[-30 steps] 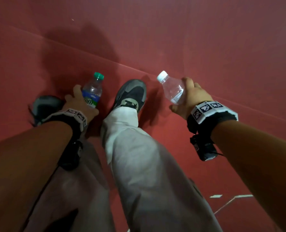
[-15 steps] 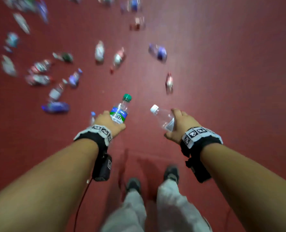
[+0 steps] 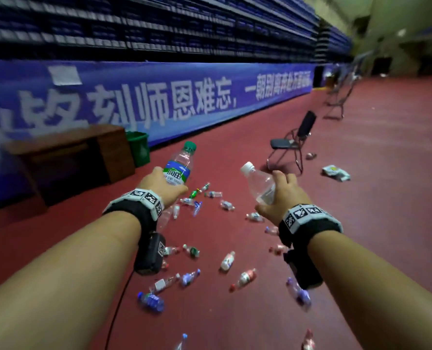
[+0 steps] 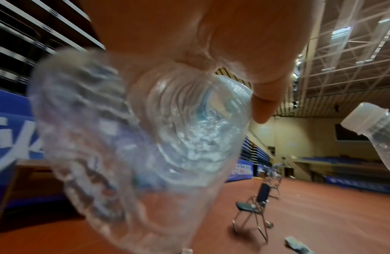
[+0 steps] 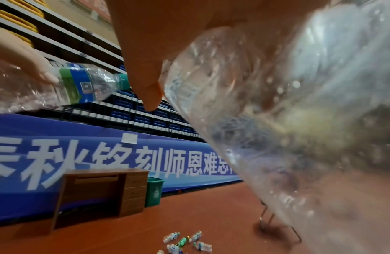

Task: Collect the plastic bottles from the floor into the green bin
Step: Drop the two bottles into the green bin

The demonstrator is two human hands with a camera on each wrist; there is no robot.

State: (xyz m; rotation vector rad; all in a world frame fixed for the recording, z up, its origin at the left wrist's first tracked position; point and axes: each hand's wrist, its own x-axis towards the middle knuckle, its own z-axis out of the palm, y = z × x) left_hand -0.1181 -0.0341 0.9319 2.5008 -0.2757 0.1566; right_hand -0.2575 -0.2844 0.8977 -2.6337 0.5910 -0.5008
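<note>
My left hand (image 3: 159, 185) grips a clear bottle with a green cap and a blue-green label (image 3: 180, 165), its base facing the left wrist camera (image 4: 189, 134). A second clear, blurred bottle (image 4: 85, 146) hangs beside it under the same hand. My right hand (image 3: 283, 195) grips a clear white-capped bottle (image 3: 259, 185), which fills the right wrist view (image 5: 287, 120). The green bin (image 3: 138, 147) stands far ahead on the left, against the blue banner and beside a desk (image 5: 154, 191). Several bottles (image 3: 227, 261) lie on the red floor below my arms.
A brown wooden desk (image 3: 71, 157) stands left of the bin. A folding chair (image 3: 290, 142) stands ahead on the right, with another chair (image 3: 336, 102) farther back. A crumpled wrapper (image 3: 336, 173) lies near it. The blue banner wall (image 3: 210, 97) runs along the left.
The view swung up from my feet and the floor to the hall ahead. Both hands kept hold of their bottles and now point toward the bin side.
</note>
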